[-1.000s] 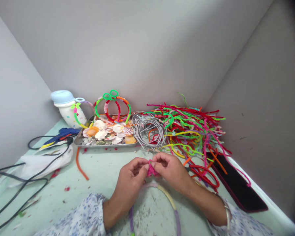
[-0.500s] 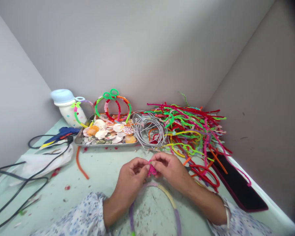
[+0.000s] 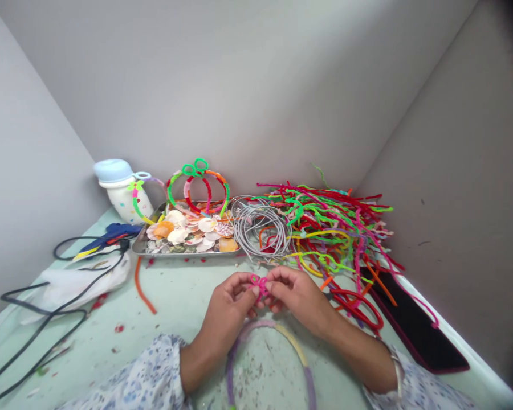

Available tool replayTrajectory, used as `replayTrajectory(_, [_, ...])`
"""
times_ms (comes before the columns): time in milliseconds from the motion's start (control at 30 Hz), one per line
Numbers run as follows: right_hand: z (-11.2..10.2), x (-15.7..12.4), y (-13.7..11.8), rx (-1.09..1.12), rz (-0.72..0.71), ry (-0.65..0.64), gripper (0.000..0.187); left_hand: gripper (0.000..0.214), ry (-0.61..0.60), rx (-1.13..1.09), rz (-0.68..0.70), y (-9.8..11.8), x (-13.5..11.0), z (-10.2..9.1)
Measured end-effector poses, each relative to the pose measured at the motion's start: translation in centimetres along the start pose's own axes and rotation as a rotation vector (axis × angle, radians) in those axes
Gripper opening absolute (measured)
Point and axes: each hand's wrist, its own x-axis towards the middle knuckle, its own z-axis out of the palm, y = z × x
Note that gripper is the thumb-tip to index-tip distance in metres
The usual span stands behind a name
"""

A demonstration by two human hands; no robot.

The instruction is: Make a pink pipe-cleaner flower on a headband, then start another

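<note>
Between the fingertips of both hands sits a small pink pipe-cleaner shape (image 3: 261, 285) with little loops at its top. My left hand (image 3: 227, 310) pinches its left side. From the other side, my right hand (image 3: 298, 296) pinches it between thumb and forefinger. Just below the hands, a headband wrapped in purple, pink and yellow pipe cleaner (image 3: 301, 350) arches on the table, its lower end cut off by the picture edge. Whether the pink shape touches the headband is hidden by the fingers.
Behind stand a metal tray (image 3: 188, 255) of seashells, wrapped headbands (image 3: 228, 193), a coil of grey wire (image 3: 261, 230) and a heap of pipe cleaners (image 3: 333, 222). Red-handled scissors (image 3: 374, 310) lie right, near a black mat (image 3: 427, 330). Left are a bottle (image 3: 128, 199), black cable (image 3: 64, 312) and plastic bag (image 3: 68, 287).
The pink shape has turned in my fingers, so its loops now show above the fingertips. Both hands keep their pinch and stay almost in place. The view has shifted slightly.
</note>
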Motion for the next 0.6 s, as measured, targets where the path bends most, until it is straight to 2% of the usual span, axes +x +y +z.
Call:
replayTrajectory(100, [-0.2, 0.0, -0.1, -0.027, -0.011, -0.023, 0.009, 0.015, -0.067, 0.014, -0.008, -0.2, -0.1, 0.0])
replayTrajectory(167, [-0.6, 0.1, -0.3, -0.073, -0.036, -0.013, 0.013, 0.012, -0.046, 0.021, 0.016, -0.1, -0.1, 0.0])
replayTrajectory(233, [-1.1, 0.2, -0.4, -0.197, -0.121, 0.057, 0.016, 0.013, 0.039, 0.037, 0.067, 0.4, -0.1, -0.3])
replayTrajectory(300, [-1.6, 0.3, -0.5, -0.403, -0.276, 0.155, 0.014, 0.015, 0.146, 0.057, 0.132, 0.9, 0.1, -0.6])
replayTrajectory(367, [-1.8, 0.4, -0.5, -0.61, -0.436, 0.191, 0.014, 0.017, 0.212, 0.063, 0.182, 1.4, 0.5, -1.0])
replayTrajectory(467, [-1.4, 0.3, -0.4, -0.824, -0.537, 0.101, 0.019, 0.015, 0.262, 0.072, 0.228, 1.6, 1.1, -1.6])
replayTrajectory(600, [0.4, 0.6, -0.3, -1.105, -0.541, -0.005, 0.019, 0.015, 0.272, 0.063, 0.24, 1.1, 1.6, -2.0])
